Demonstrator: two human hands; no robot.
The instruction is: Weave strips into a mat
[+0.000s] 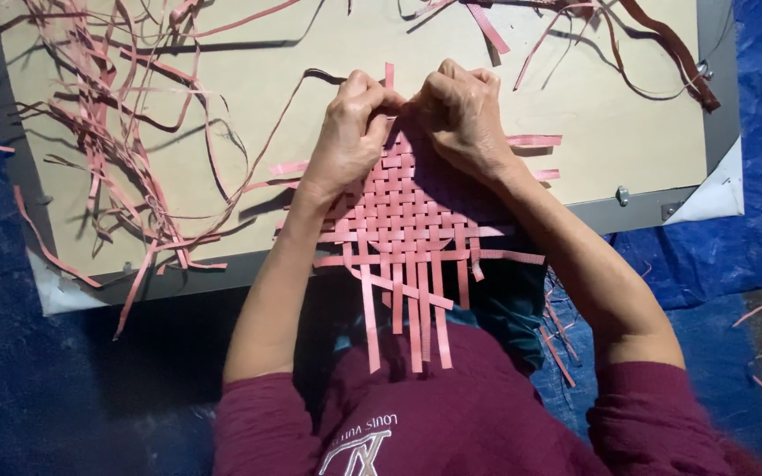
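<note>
A woven mat of pink strips [407,211] lies at the near edge of a beige board [257,97], its loose ends hanging toward my lap. My left hand [350,132] and my right hand [462,115] are both pressed on the mat's far edge, fingers curled and pinching the strips there. One pink strip end [389,76] sticks up between the two hands. The fingertips are hidden under the knuckles.
A tangled pile of loose pink strips [121,132] covers the board's left side, and more strips [593,35] lie at the top right. The board has a grey frame [637,207] and rests on a blue tarp [751,220]. My maroon sleeves fill the bottom.
</note>
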